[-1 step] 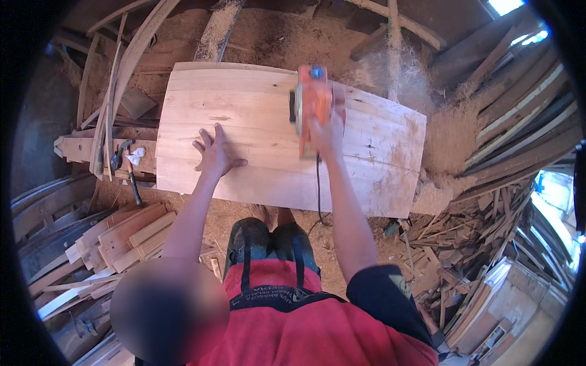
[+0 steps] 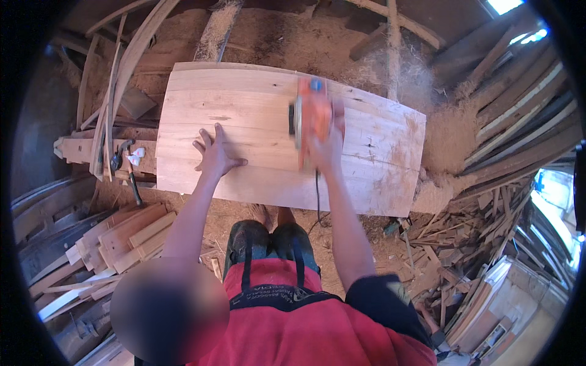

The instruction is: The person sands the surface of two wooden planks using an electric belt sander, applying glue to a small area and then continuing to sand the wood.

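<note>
A broad panel of pale wooden planks point(image 2: 262, 110) lies across in front of me, with shavings scattered on its right part. My left hand point(image 2: 215, 155) rests on the panel's left half, fingers spread and nothing in them. An orange electric hand planer point(image 2: 312, 104), blurred by motion, stands on the middle of the panel. My right hand point(image 2: 326, 146) is closed round its handle; part of the grip is hidden under the fingers. A dark power cord point(image 2: 318, 198) runs from the planer's near end down past the panel's front edge.
A hammer point(image 2: 134, 183) lies left of the panel. Cut boards point(image 2: 131, 235) are stacked at the lower left. Long curved planks point(image 2: 525, 122) lean along the right, above a heap of wood scraps point(image 2: 452, 244). Sawdust point(image 2: 448, 143) is piled beside the panel's right end.
The planer and my right hand have shifted slightly toward me along the panel. My left hand stays in the same place.
</note>
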### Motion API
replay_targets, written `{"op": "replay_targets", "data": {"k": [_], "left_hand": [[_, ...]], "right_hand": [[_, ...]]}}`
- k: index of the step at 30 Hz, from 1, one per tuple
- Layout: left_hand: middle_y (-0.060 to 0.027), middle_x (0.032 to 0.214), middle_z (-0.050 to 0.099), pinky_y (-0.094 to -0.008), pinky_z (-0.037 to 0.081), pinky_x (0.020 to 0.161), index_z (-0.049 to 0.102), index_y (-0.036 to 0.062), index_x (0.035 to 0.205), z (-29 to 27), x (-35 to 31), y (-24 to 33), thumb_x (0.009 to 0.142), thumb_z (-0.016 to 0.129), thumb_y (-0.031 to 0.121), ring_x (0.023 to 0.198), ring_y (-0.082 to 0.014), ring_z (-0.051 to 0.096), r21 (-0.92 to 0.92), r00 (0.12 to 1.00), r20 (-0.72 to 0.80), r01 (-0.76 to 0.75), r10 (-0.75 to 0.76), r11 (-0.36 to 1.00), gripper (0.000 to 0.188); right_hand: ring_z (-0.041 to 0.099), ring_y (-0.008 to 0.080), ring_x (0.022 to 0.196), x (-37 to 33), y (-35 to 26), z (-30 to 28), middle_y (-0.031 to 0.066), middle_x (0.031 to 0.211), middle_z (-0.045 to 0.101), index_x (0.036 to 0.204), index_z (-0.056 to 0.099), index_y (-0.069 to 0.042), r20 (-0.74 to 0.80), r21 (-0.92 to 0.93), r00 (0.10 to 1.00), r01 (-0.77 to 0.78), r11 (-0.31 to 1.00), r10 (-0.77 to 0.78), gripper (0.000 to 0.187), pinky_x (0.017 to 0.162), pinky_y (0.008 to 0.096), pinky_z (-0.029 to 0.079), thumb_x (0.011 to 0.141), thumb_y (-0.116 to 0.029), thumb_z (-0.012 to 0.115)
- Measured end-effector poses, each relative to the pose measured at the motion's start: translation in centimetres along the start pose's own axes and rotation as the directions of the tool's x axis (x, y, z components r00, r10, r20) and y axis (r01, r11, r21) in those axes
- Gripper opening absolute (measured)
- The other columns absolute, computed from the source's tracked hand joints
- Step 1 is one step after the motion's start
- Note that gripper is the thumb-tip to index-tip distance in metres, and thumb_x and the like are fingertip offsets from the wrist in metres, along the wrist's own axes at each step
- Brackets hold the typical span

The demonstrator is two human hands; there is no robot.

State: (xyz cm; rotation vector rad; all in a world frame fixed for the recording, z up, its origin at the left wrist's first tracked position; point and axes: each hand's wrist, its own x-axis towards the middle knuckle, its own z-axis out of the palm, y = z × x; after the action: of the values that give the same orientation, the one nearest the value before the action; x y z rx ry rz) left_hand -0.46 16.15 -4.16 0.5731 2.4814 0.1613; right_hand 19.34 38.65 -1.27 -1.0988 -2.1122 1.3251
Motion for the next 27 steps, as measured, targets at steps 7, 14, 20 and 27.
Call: {"op": "replay_targets", "data": {"k": [7, 14, 20, 27], "left_hand": [[-0.0256, 0.166, -0.004, -0.0891, 0.033, 0.088, 0.006, 0.0284, 0.162, -1.1, -0.6, 0.5, 0.054, 0.098, 0.045, 0.149, -0.0571, -0.001, 0.011, 0.999, 0.016, 0.051, -0.051, 0.999, 0.143], [-0.0247, 0.166, -0.003, -0.0894, 0.034, 0.086, 0.005, 0.0292, 0.162, -1.8, -1.8, 0.9, 0.054, 0.098, 0.043, 0.149, -0.0570, -0.001, -0.026, 0.995, 0.051, 0.090, -0.088, 0.996, 0.143], [-0.0229, 0.167, -0.004, -0.0878, 0.034, 0.090, 0.006, 0.0290, 0.162, -2.5, -1.4, 1.7, 0.055, 0.097, 0.044, 0.149, -0.0570, 0.000, 0.031, 0.993, 0.058, 0.098, -0.100, 0.995, 0.141], [-0.0199, 0.168, 0.002, -0.0765, 0.035, 0.105, 0.011, 0.0263, 0.162, -4.9, -0.8, -3.7, 0.060, 0.094, 0.045, 0.153, -0.0463, 0.005, -0.032, 0.993, 0.115, 0.010, -0.006, 0.999, 0.132]], "right_hand": [[0.068, 0.0200, 0.077, -27.9, -0.8, -2.9, 0.0115, 0.084, 0.071, 0.105, 0.067, -0.002, 0.082, 0.153, 0.939, -0.344, 0.926, 0.335, 0.027, 0.071, 0.0381, 0.054, 0.079, -0.011, 0.070], [0.069, 0.0415, 0.083, -7.7, -0.8, 2.5, 0.0219, 0.093, 0.071, 0.113, 0.067, -0.004, -0.071, 0.040, 0.987, 0.150, 0.988, -0.146, 0.035, 0.072, 0.0453, 0.056, 0.079, -0.014, 0.071], [0.069, 0.0448, 0.087, 8.0, -4.7, 5.8, 0.0263, 0.088, 0.071, 0.099, 0.071, 0.000, -0.030, 0.019, 0.981, -0.190, 0.982, 0.191, 0.037, 0.074, 0.0504, 0.055, 0.079, -0.031, 0.072], [0.070, 0.0389, 0.091, -18.0, -0.7, 2.5, 0.0206, 0.099, 0.071, 0.116, 0.065, -0.001, 0.081, 0.022, 0.995, -0.054, 0.998, 0.052, 0.039, 0.080, 0.0447, 0.055, 0.081, -0.015, 0.072]]}}
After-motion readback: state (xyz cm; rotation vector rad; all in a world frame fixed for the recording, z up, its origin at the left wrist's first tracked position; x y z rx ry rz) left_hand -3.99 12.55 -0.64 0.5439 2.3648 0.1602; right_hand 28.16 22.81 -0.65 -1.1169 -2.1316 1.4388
